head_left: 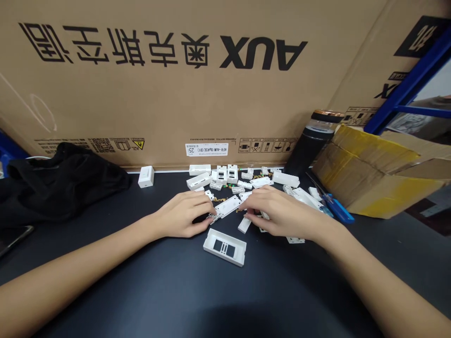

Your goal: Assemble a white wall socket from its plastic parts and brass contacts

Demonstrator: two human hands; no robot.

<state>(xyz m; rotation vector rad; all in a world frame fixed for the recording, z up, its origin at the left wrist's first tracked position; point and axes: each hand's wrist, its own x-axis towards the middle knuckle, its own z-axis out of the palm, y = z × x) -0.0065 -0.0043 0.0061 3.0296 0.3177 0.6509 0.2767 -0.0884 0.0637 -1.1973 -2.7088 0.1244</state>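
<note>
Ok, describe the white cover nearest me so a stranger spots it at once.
Under the big AUX carton, white plastic parts lie on the dark table around your left hand and right hand. The cover sits below them, nearest you, with rectangular cutouts, and touches nothing.

A workshop assembly bench [299, 291] — white plastic housings [224, 246] at six o'clock, an AUX air-conditioner carton [176, 94] at twelve, blue steel racking [408, 84] at two.

White plastic connector housing [225, 207], narrow and rectangular, lying aslant, gold-coloured wires [221, 200] beside its far edge
</note>
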